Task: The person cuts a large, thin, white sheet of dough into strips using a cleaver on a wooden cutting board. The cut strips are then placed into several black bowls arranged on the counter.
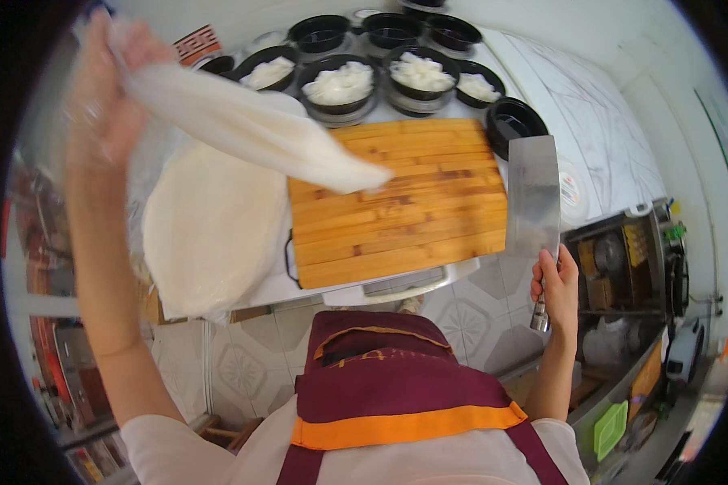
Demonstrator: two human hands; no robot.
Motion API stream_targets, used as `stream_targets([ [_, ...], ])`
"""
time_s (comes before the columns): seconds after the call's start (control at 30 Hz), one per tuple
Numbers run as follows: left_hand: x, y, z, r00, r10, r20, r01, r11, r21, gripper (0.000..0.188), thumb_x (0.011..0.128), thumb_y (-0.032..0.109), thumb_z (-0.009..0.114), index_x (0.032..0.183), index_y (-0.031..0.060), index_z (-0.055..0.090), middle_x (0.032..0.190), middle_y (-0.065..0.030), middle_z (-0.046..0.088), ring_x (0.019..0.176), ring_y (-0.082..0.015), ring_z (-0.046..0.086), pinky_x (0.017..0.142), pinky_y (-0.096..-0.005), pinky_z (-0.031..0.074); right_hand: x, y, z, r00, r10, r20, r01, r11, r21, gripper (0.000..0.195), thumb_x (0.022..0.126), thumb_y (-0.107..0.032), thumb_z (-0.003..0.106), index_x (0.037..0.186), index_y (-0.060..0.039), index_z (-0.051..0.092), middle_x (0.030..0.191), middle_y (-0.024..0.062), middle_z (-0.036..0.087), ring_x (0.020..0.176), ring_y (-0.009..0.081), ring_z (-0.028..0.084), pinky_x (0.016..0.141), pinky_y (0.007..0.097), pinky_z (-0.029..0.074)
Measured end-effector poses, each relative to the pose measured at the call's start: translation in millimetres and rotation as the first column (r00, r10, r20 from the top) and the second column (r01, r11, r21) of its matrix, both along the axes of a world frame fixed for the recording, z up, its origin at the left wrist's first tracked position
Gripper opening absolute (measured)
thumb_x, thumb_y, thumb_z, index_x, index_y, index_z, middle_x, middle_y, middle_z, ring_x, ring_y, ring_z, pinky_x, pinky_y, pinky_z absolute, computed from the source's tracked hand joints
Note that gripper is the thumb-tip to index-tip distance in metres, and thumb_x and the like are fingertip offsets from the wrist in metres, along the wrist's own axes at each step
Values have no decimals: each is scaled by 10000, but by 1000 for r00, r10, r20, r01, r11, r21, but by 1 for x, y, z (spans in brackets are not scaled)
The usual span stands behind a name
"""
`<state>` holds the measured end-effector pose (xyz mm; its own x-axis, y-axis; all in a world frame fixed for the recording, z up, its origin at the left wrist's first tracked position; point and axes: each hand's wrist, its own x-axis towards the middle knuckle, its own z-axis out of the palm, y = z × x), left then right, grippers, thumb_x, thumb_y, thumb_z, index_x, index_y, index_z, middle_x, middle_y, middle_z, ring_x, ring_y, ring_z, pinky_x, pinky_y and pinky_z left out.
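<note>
My left hand (112, 91), in a clear plastic glove, is raised at the upper left and grips one end of a soft white sheet (249, 130). The sheet hangs slantwise, its blurred free end above the bamboo cutting board (400, 212). Left of the board lies a stack of round white sheets (212, 230) on clear plastic. Bare of any glove, my right hand (558, 282) holds a cleaver (532, 194) by its metal handle, the broad blade upright beside the board's right edge.
Behind the board stand black bowls, several with white strips (340, 83), others unfilled, such as the bowl (515, 124) near the cleaver. Lids (573, 191) lie right of the blade. A marble-patterned surface (588, 109) is at the right, shelving (619, 267) below it.
</note>
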<state>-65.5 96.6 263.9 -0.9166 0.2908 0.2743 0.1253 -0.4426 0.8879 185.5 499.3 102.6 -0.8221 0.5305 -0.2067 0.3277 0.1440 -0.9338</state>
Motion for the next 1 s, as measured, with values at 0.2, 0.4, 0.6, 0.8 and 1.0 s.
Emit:
stream_targets([
  [0.2, 27, 20, -222, 734, 354, 580, -480, 874, 74, 382, 919, 456, 418, 709, 139, 378, 616, 10, 392, 567, -125, 403, 619, -307, 425, -12, -2, -22, 997, 4, -83, -2, 1000, 16, 116, 902, -139, 476, 839, -41, 470, 570, -7, 432, 406, 62, 406, 355, 216, 320],
  [0.4, 62, 22, -305, 556, 380, 739, -564, 826, -1, 449, 913, 492, 399, 680, 115, 330, 604, -28, 343, 583, -168, 395, 661, -351, 443, -36, -54, -62, 963, 241, 122, -269, 898, 348, 129, 876, -109, 505, 864, 12, 461, 573, 159, 553, 467, 255, 550, 427, 353, 418],
  [0.6, 60, 26, -309, 573, 345, 743, -586, 807, 76, 459, 912, 500, 397, 681, 106, 348, 602, -33, 356, 582, -178, 399, 663, -354, 439, -87, -143, -78, 875, 477, 81, -415, 654, 632, 106, 854, -52, 479, 877, 31, 417, 610, 247, 551, 590, 434, 548, 504, 474, 423],
  [0.8, 50, 37, -316, 638, 383, 668, -554, 831, 52, 435, 923, 472, 393, 682, 110, 371, 624, -36, 385, 603, -172, 423, 647, -359, 438, -109, -165, -112, 865, 459, 201, -489, 688, 536, 101, 819, -26, 439, 830, 63, 392, 629, 309, 542, 617, 479, 552, 555, 543, 435],
  [1.0, 39, 99, -253, 930, 367, -30, -353, 866, -353, 392, 928, 375, 358, 788, 43, 512, 795, -150, 544, 731, -317, 525, 719, -408, 414, -47, -150, -92, 900, 399, 175, -434, 785, 442, 121, 850, -65, 471, 884, 31, 406, 650, 287, 552, 643, 472, 550, 538, 516, 430],
])
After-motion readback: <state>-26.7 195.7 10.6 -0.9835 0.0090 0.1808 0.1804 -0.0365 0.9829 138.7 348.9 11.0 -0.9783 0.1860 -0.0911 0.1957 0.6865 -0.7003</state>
